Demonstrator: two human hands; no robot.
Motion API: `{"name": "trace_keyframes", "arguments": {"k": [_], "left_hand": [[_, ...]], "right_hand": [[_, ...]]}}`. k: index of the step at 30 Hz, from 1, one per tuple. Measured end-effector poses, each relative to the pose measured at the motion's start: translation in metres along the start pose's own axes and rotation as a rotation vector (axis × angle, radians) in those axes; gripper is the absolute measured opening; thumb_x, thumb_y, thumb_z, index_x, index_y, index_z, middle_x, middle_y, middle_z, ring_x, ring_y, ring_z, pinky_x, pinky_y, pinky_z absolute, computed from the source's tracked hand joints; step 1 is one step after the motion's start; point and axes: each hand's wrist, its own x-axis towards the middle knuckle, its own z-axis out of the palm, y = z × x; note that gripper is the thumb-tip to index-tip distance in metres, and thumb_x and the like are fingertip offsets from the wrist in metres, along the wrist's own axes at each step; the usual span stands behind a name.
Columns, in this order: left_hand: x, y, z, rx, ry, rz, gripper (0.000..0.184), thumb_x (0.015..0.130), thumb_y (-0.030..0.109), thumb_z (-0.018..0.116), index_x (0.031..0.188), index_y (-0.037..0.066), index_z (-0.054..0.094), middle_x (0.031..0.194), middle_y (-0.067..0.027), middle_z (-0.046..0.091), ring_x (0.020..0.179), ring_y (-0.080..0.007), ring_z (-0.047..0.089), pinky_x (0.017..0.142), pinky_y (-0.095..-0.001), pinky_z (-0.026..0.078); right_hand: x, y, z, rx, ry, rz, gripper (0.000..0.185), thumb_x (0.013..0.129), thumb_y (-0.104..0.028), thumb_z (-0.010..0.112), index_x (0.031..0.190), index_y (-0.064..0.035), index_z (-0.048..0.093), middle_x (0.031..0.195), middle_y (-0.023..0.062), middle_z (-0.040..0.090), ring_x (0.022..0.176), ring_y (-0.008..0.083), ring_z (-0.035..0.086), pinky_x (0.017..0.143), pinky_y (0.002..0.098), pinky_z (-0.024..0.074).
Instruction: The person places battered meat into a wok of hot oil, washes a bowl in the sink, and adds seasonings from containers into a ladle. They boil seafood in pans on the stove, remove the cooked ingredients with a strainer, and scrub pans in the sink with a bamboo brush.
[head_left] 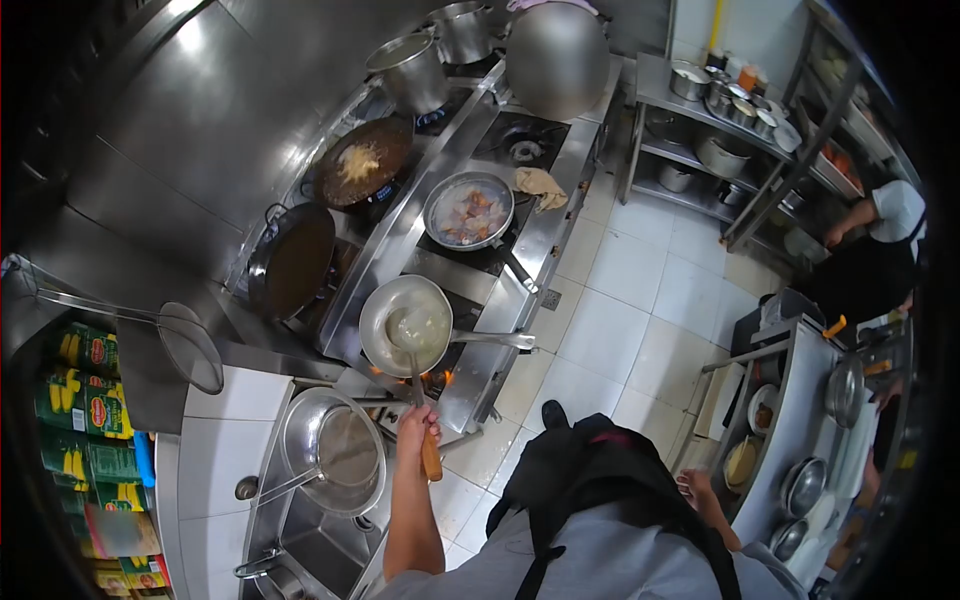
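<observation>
My left hand (418, 432) is closed round the wooden handle of a ladle (417, 385), whose bowl rests inside a light metal frying pan (378, 322). A little pale food lies in that pan, and orange flames show under its near edge. The pan's long handle (490, 340) points right with no hand on it. My right hand (692, 484) hangs low beside my apron, away from the stove, its fingers apart and holding nothing. Further up the stove, a second frying pan (468, 210) holds browned pieces in whitish liquid.
Two dark woks (364, 162) (290, 262) and tall pots (408, 72) stand along the stove. A cloth (541, 188) lies on its edge. A strainer (333, 452) sits over the sink at lower left. A co-worker (870, 255) is at the right, near shelves and a counter.
</observation>
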Motion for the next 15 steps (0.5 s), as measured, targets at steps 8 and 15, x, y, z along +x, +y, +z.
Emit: {"name": "trace_keyframes", "arguments": {"k": [8,15], "left_hand": [[0.017,0.002,-0.026,0.935,0.284,0.587,0.028,0.09,0.024,0.052,0.107,0.004,0.061,0.08,-0.0088,0.061,0.06,-0.0231,0.059,0.055,-0.0365,0.049],[0.113,-0.032,0.031,0.699,-0.098,0.125,0.037,0.096,0.037,0.039,0.099,0.01,0.064,0.079,-0.0055,0.059,0.069,-0.0241,0.057,0.064,-0.039,0.048]], "right_hand": [[0.009,0.079,-0.027,0.181,-0.002,-0.145,0.029,0.09,-0.026,0.058,0.113,-0.0082,0.054,0.103,0.0114,0.058,0.084,0.0283,0.062,0.067,0.0468,0.0551],[-0.017,0.198,-0.035,0.451,0.226,-0.111,0.034,0.09,-0.029,0.059,0.117,-0.0075,0.057,0.112,0.0147,0.062,0.094,0.0326,0.065,0.072,0.0487,0.057]]}}
